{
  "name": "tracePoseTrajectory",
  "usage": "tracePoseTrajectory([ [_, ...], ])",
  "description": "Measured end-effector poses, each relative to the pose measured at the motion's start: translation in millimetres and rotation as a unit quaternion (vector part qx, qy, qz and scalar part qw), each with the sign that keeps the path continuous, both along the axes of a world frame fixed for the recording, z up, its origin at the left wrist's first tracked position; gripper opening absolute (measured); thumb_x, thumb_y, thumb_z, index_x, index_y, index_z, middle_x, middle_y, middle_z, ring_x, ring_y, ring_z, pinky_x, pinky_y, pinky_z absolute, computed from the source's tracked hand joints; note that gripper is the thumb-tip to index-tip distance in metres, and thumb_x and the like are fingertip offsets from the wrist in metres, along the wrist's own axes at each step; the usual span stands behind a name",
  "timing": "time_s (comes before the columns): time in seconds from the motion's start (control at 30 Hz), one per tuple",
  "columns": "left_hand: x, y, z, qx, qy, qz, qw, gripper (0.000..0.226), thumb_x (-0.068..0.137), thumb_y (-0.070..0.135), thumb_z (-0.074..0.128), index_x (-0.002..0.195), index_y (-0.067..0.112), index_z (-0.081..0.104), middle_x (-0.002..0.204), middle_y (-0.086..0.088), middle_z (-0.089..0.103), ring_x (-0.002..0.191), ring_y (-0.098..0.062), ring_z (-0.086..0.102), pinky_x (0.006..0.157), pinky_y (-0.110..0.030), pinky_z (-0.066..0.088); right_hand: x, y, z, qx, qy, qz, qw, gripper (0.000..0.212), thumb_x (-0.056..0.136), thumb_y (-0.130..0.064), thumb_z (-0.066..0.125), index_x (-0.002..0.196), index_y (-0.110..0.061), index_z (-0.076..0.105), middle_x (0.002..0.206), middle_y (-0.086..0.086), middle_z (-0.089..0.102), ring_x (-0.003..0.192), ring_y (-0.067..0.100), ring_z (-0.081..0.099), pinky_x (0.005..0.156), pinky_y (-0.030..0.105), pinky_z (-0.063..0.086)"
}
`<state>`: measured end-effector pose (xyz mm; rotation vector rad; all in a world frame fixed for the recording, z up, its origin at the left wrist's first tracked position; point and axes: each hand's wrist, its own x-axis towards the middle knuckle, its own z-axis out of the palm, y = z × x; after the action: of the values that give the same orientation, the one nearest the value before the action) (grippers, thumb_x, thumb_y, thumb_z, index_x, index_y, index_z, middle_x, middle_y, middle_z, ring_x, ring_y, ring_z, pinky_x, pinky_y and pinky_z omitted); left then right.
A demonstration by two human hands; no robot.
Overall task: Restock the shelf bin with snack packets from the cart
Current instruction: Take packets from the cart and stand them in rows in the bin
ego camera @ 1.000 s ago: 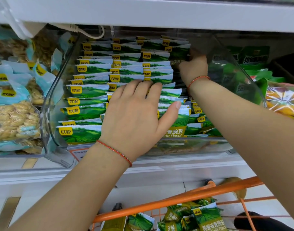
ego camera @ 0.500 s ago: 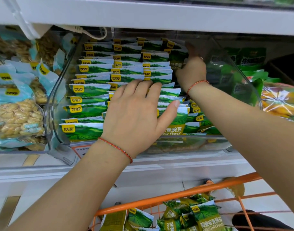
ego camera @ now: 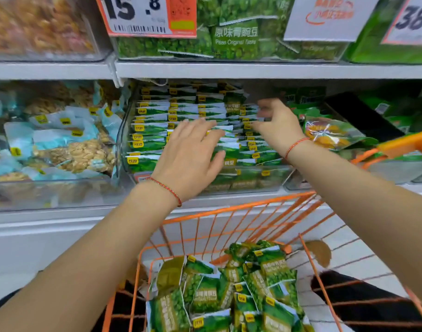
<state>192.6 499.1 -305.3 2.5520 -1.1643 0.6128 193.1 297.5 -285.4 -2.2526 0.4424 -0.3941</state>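
The shelving unit (ego camera: 229,70) spans the full width of the view, with white shelf edges above and below the working level. On the working shelf sits a clear plastic shelf bin (ego camera: 241,180), packed with rows of green snack packets (ego camera: 152,130) standing on edge in several columns. An orange wire cart (ego camera: 229,212) stands below and in front of the shelf; loose green packets in the cart (ego camera: 229,291) lie heaped in its basket.

To the left of the shelf bin, a second clear bin (ego camera: 49,190) holds light-blue nut packets (ego camera: 68,149). To the right lie mixed green and orange-yellow bags (ego camera: 329,133). On the upper shelf, a bin of green pea bags (ego camera: 236,37) carries a price tag (ego camera: 145,15) reading 15.8.

The left hand (ego camera: 190,156) lies flat on the tops of the middle columns of packets, palm down, fingers straight and slightly spread, thumb out to the right. It grips nothing. A red cord bracelet (ego camera: 169,190) circles the wrist.

The right hand (ego camera: 277,125) is at the right-hand column of packets, toward the back of the bin. Its fingers are bent down toward the packet tops. Motion blur prevents confirming whether it pinches a packet or only touches it. A matching red bracelet on the right wrist (ego camera: 295,146) is visible.
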Motion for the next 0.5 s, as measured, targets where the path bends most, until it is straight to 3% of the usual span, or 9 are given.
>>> tracePoseTrajectory([
  [0.07, -26.9, 9.2, 11.0, 0.013, 0.03, -0.025, 0.999, 0.043, 0.088, 0.035, 0.04, 0.111, 0.009, 0.065, 0.118, -0.012, 0.063, 0.113, -0.034, 0.056, 0.098, -0.045, 0.044, -22.9, 1.8, 7.8, 0.013, 0.022, 0.023, 0.999, 0.021, 0.087, -0.009, 0.057, 0.104, -0.021, 0.059, 0.104, 0.01, 0.067, 0.095, 0.027, 0.066, 0.09, 0.038, 0.052],
  [0.13, -55.3, 18.2, 18.5, 0.015, 0.098, -0.044, 0.994, 0.037, 0.093, 0.033, 0.041, 0.112, 0.013, 0.066, 0.111, -0.006, 0.066, 0.107, -0.028, 0.058, 0.089, -0.04, 0.048, -44.9, 6.4, 13.9, 0.014, 0.042, 0.057, 0.997, 0.016, 0.087, -0.009, 0.058, 0.083, -0.025, 0.061, 0.091, 0.006, 0.07, 0.08, 0.022, 0.069, 0.082, 0.036, 0.055],
  [0.2, -86.1, 28.3, 20.3, 0.015, 0.152, -0.055, 0.987, 0.031, 0.097, 0.033, 0.041, 0.114, 0.019, 0.064, 0.107, 0.0, 0.067, 0.099, -0.021, 0.06, 0.079, -0.036, 0.05, -68.7, 16.0, 19.9, 0.008, 0.043, 0.105, 0.993, 0.019, 0.087, -0.01, 0.06, 0.077, -0.026, 0.063, 0.08, 0.002, 0.071, 0.066, 0.012, 0.065, 0.076, 0.031, 0.053],
  [0.3, -122.5, 37.8, 13.8, 0.065, 0.23, -0.062, 0.969, 0.026, 0.098, 0.028, 0.044, 0.112, 0.02, 0.064, 0.102, 0.0, 0.068, 0.092, -0.021, 0.062, 0.073, -0.033, 0.05, -102.6, 39.3, 28.9, -0.032, 0.046, 0.195, 0.979, 0.01, 0.089, -0.009, 0.058, 0.086, -0.014, 0.067, 0.074, 0.003, 0.068, 0.057, -0.001, 0.06, 0.067, 0.017, 0.05],
  [0.4, -133.1, 36.9, -10.8, 0.291, 0.356, -0.031, 0.888, 0.026, 0.096, 0.029, 0.049, 0.112, 0.014, 0.064, 0.111, -0.007, 0.066, 0.102, -0.026, 0.06, 0.077, -0.028, 0.045, -128.1, 58.9, 18.6, -0.112, 0.15, 0.282, 0.941, 0.011, 0.09, -0.012, 0.058, 0.086, -0.012, 0.068, 0.07, -0.002, 0.066, 0.049, -0.005, 0.056, 0.054, 0.01, 0.045],
  [0.5, -138.8, 33.7, -35.7, 0.463, 0.399, -0.009, 0.791, 0.028, 0.089, 0.026, 0.059, 0.108, 0.007, 0.064, 0.111, -0.012, 0.065, 0.101, -0.031, 0.061, 0.086, -0.041, 0.052, -146.6, 77.1, -23.0, -0.215, 0.357, 0.373, 0.829, 0.021, 0.086, -0.018, 0.06, 0.099, -0.005, 0.07, 0.08, 0.005, 0.065, 0.067, 0.012, 0.059, 0.063, 0.023, 0.046],
])
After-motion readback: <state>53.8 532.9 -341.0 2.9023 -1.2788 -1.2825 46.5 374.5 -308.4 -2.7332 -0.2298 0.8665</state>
